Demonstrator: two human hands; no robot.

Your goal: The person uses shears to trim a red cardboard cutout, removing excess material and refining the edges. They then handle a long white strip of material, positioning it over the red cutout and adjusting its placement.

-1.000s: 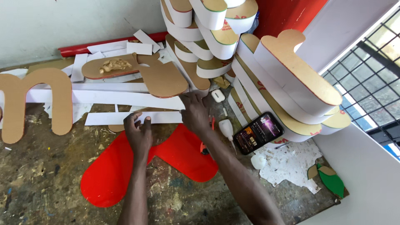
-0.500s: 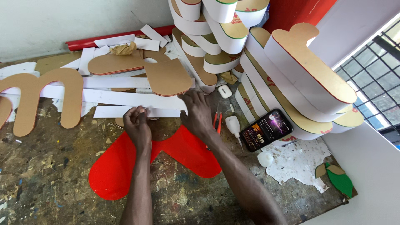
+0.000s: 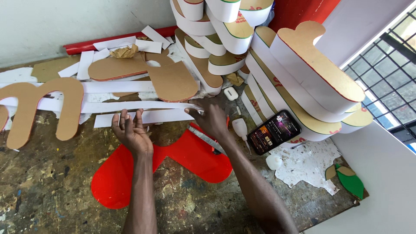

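Both hands shifted up onto white strip (image 3: 143,117): left hand (image 3: 130,132) flat, right hand (image 3: 212,119) pinching end. Red letter (image 3: 160,167) uncovered, unedged.

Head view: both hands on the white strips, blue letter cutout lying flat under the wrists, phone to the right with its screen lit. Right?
Not quite: the letter cutout under the wrists is red, not blue, as the head view shows. The rest stands: the left hand and right hand are on the white strips, and the phone lies to the right with its screen lit.
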